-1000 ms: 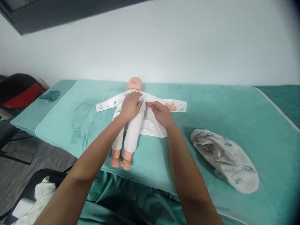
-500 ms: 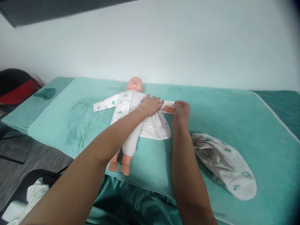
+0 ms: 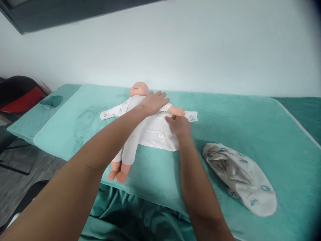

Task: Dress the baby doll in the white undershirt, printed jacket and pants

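A baby doll (image 3: 138, 89) lies on its back on a teal blanket (image 3: 225, 120), head toward the wall, in white leggings and an open white printed jacket (image 3: 155, 134). My left hand (image 3: 153, 102) rests flat on the doll's chest and shoulder, fingers stretched out. My right hand (image 3: 178, 125) is closed on the jacket's open right front, just below the doll's bare arm (image 3: 177, 111). The empty right sleeve (image 3: 192, 117) lies flat past that arm.
A crumpled printed white garment (image 3: 240, 175) lies on the blanket at the right. A small folded teal cloth (image 3: 52, 100) sits at the far left corner. A black and red chair (image 3: 20, 95) stands beyond the left edge. The white wall runs behind.
My left hand moved up from the doll's belly to its chest and shoulder. My right hand went out to the sleeve, then came back to the jacket front. The doll's right arm now lies bare.
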`<state>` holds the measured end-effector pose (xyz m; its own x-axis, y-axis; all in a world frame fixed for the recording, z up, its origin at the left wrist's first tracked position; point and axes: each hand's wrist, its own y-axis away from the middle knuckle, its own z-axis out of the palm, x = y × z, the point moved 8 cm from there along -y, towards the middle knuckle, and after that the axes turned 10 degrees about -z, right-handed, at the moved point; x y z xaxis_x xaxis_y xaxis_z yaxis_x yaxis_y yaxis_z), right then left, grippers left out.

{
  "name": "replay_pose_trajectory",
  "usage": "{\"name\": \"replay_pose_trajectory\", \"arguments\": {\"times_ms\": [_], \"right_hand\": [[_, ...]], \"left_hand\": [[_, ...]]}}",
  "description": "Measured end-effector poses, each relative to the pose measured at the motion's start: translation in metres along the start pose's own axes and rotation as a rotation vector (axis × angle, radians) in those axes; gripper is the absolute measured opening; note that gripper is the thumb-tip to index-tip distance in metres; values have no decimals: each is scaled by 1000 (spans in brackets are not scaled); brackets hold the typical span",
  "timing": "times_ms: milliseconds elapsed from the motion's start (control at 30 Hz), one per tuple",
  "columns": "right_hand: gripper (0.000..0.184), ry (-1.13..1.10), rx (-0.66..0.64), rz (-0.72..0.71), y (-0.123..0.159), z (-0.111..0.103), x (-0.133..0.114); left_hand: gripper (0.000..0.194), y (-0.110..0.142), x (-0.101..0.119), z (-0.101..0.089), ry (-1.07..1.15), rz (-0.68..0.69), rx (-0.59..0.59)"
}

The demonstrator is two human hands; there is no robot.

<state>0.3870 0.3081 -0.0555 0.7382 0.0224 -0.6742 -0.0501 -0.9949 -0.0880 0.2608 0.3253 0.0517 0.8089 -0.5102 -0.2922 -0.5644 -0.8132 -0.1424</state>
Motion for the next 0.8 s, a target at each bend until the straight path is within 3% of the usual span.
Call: {"name": "replay_pose_trajectory", "arguments": {"times_ms": [200, 267, 367, 500, 567, 667, 733, 800], "right_hand": [[21, -252, 163, -94, -3, -14, -4], [28, -313, 199, -65, 0, -20, 0], [39, -328, 118, -10, 4, -20, 7], [35, -255, -86, -40, 4, -12, 9], [32, -289, -59, -23, 3, -16, 14], [37, -570, 97, 41, 3, -26, 23], [40, -792, 139, -11, 4, -31, 18], [40, -869, 126, -115, 7, -36, 6]], "left_hand": [[45, -3, -8, -9, -87, 30, -12], [46, -1, -11, -11, -135, 53, -24], [47, 3, -15, -10, -165, 86, -50], [43, 10, -16, -8, -88, 121, -77], [40, 10, -17, -7, -14, 114, -80], [36, 8, -17, 1, -29, 91, -110], [35, 4, -16, 7, -79, 41, -129], [33, -1, -13, 12, -88, -46, -126]]}}
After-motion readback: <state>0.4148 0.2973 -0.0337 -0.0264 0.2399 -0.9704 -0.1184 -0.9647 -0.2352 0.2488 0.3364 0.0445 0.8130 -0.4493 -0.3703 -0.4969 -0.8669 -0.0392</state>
